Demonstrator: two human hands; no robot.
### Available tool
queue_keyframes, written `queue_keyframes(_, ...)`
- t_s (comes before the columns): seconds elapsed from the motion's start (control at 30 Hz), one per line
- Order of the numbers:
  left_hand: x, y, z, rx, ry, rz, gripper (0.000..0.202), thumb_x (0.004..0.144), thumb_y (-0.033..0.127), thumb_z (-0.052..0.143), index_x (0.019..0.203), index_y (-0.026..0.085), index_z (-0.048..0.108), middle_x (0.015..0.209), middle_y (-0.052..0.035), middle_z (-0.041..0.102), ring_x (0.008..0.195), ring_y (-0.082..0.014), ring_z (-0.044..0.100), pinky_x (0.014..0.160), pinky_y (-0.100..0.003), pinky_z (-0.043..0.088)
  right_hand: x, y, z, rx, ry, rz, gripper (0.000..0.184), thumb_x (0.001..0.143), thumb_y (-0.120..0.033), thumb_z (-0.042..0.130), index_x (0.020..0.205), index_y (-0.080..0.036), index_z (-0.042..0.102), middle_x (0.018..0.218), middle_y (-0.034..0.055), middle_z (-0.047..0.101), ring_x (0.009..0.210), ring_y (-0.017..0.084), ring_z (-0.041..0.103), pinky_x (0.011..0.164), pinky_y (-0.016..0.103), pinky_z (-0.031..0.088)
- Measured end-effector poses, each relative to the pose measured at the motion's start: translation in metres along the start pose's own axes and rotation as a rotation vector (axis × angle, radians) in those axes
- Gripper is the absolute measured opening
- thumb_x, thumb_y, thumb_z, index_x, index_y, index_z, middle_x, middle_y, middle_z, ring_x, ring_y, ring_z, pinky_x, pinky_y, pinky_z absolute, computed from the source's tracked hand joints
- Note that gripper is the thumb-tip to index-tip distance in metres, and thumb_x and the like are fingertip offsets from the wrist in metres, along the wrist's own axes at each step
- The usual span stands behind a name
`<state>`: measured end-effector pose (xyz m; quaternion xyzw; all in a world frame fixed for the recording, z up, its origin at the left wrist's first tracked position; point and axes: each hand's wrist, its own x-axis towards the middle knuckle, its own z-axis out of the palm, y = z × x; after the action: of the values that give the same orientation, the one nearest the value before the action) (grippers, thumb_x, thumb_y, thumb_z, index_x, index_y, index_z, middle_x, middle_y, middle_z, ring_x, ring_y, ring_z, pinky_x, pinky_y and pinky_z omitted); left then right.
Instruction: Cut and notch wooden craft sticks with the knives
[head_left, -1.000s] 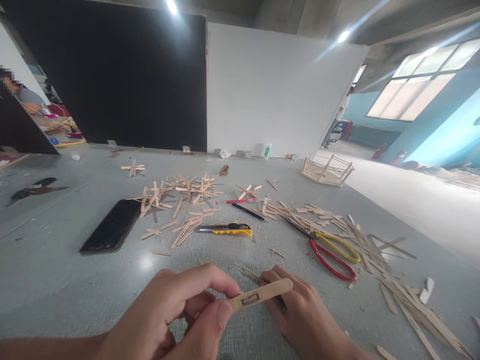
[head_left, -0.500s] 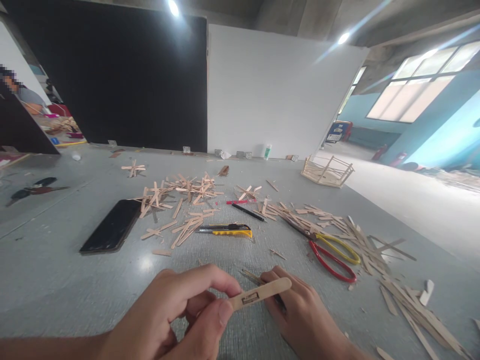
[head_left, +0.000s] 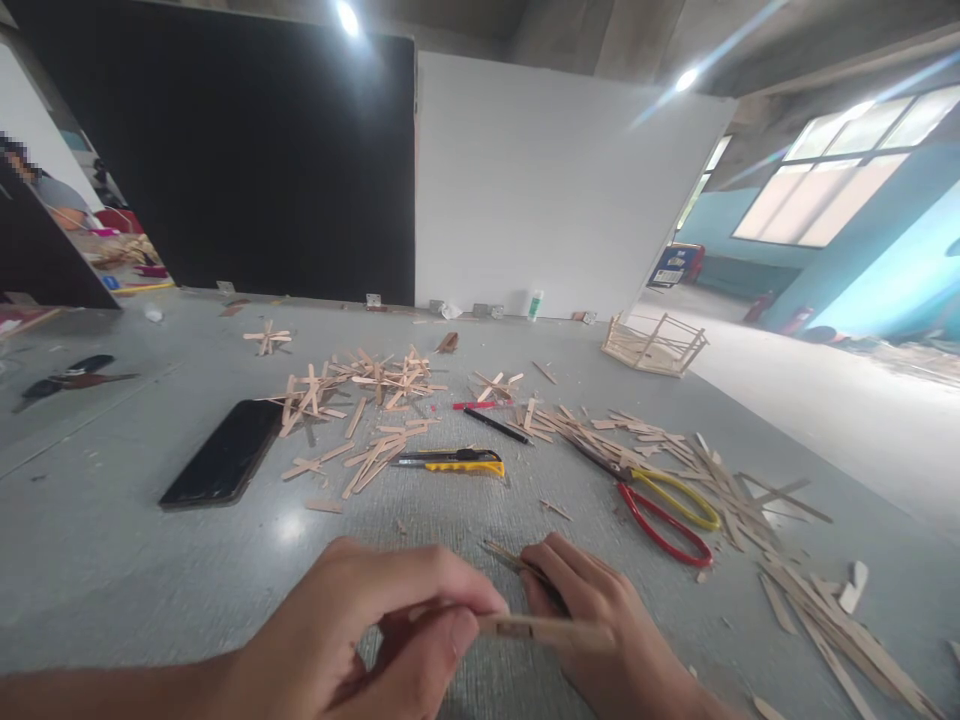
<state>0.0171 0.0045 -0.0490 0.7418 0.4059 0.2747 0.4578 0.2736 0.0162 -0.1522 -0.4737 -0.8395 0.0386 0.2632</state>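
My left hand [head_left: 375, 630] pinches a wooden craft stick [head_left: 547, 630] between thumb and forefinger. The stick points right, nearly edge-on and slightly blurred, and its far end passes in front of my right hand [head_left: 592, 610]. That hand rests low over the table, its fingers closed around a thin pointed tool [head_left: 504, 553]. The tool's narrow tip sticks out to the left; its dark body is mostly hidden, so its exact kind does not show. Beyond both hands lies a yellow-and-black utility knife [head_left: 465, 461]. Scissors [head_left: 660, 505] with red and yellow handles lie to the right.
Craft sticks [head_left: 375, 385] are scattered mid-table, and more pieces [head_left: 832, 620] lie at right. A phone [head_left: 221, 455] is at left, a black pen [head_left: 496, 425] at centre. A small stick-built frame [head_left: 656, 345] stands near the right edge; a panel [head_left: 540, 180] rises behind.
My left hand has moved slightly right and turned the craft stick from its flat, marked face to nearly edge-on. The right hand and its tool have barely moved.
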Motion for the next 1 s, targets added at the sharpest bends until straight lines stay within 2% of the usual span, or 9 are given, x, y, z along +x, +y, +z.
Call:
queue_keyframes(0.07, 0.01, -0.006, -0.006, 0.127, -0.134, 0.127, 0.026, 0.099, 0.032, 0.053, 0.105, 0.027, 0.078, 0.066, 0.0015, 0.064, 0.055, -0.0114, 0.054, 0.054, -0.02, 0.042, -0.001, -0.001, 0.001, -0.002, 0.0, 0.002, 0.026, 0.104, -0.017, 0.043, 0.091, -0.021, 0.065, 0.079, 0.0029, 0.065, 0.066, 0.017, 0.066, 0.06, 0.027, 0.052)
queue_keyframes(0.1, 0.016, -0.009, -0.009, 0.179, -0.143, 0.142, 0.027, 0.097, 0.026, 0.053, 0.104, 0.027, 0.079, 0.072, 0.0005, 0.068, 0.06, -0.0118, 0.056, 0.058, -0.021, 0.043, -0.002, -0.002, 0.001, -0.002, -0.003, 0.007, 0.026, 0.104, -0.017, 0.043, 0.093, -0.021, 0.065, 0.081, 0.0032, 0.065, 0.067, 0.017, 0.067, 0.061, 0.028, 0.053)
queue_keyframes(0.23, 0.038, -0.027, -0.014, 0.229, -0.268, -0.002, 0.031, 0.092, 0.013, 0.052, 0.098, 0.026, 0.08, 0.083, 0.0003, 0.07, 0.07, -0.0123, 0.062, 0.063, -0.021, 0.045, -0.002, 0.003, 0.002, -0.062, 0.046, 0.024, 0.027, 0.106, -0.019, 0.041, 0.097, -0.021, 0.066, 0.085, 0.005, 0.066, 0.075, 0.019, 0.068, 0.069, 0.032, 0.056)
queue_keyframes(0.37, 0.048, -0.049, -0.012, 0.116, -0.39, -0.179, 0.029, 0.09, 0.015, 0.052, 0.099, 0.02, 0.079, 0.078, -0.0007, 0.068, 0.056, -0.0103, 0.059, 0.055, -0.02, 0.044, 0.002, 0.014, -0.002, -0.172, 0.094, 0.028, 0.027, 0.107, -0.019, 0.04, 0.104, -0.02, 0.067, 0.09, 0.0078, 0.068, 0.081, 0.022, 0.068, 0.073, 0.036, 0.058)
queue_keyframes(0.5, 0.052, -0.061, -0.011, 0.073, -0.389, -0.165, 0.033, 0.089, 0.015, 0.051, 0.106, 0.021, 0.079, 0.075, 0.0007, 0.065, 0.054, -0.0102, 0.058, 0.052, -0.02, 0.04, 0.005, 0.02, -0.006, -0.242, 0.081, 0.05, 0.024, 0.106, -0.022, 0.044, 0.113, -0.018, 0.066, 0.097, 0.0106, 0.069, 0.087, 0.025, 0.067, 0.077, 0.04, 0.057)
queue_keyframes(0.6, 0.053, -0.061, -0.012, 0.081, -0.385, -0.171, 0.023, 0.088, 0.017, 0.054, 0.096, 0.019, 0.075, 0.069, 0.0024, 0.062, 0.054, -0.0111, 0.058, 0.054, -0.02, 0.041, 0.005, 0.02, -0.005, -0.254, 0.084, 0.032, 0.023, 0.106, -0.022, 0.045, 0.116, -0.017, 0.065, 0.101, 0.0116, 0.069, 0.089, 0.026, 0.066, 0.079, 0.042, 0.057)
queue_keyframes(0.77, 0.054, -0.065, -0.011, -0.003, -0.361, -0.166, 0.003, 0.09, 0.02, 0.057, 0.093, 0.021, 0.056, 0.074, 0.005, 0.057, 0.056, -0.0109, 0.056, 0.054, -0.021, 0.044, 0.004, 0.02, -0.003, -0.226, 0.079, 0.019, 0.022, 0.105, -0.017, 0.045, 0.114, -0.017, 0.065, 0.1, 0.0105, 0.068, 0.089, 0.025, 0.065, 0.08, 0.041, 0.056)
queue_keyframes(0.87, 0.055, -0.072, -0.008, -0.065, -0.351, -0.18, 0.009, 0.093, 0.023, 0.055, 0.095, 0.023, 0.047, 0.078, 0.0047, 0.06, 0.054, -0.0105, 0.054, 0.052, -0.021, 0.045, 0.005, 0.018, -0.004, -0.19, 0.061, 0.02, 0.023, 0.104, -0.014, 0.043, 0.111, -0.019, 0.064, 0.096, 0.0094, 0.066, 0.086, 0.024, 0.065, 0.077, 0.04, 0.056)
queue_keyframes(1.0, 0.056, -0.073, -0.008, -0.034, -0.384, -0.21, 0.006, 0.094, 0.024, 0.054, 0.099, 0.02, 0.053, 0.077, 0.0023, 0.065, 0.051, -0.0096, 0.053, 0.05, -0.02, 0.043, 0.005, 0.014, -0.005, -0.071, 0.051, 0.047, 0.02, 0.105, -0.01, 0.039, 0.105, -0.02, 0.057, 0.097, 0.0083, 0.063, 0.086, 0.023, 0.063, 0.075, 0.037, 0.056)
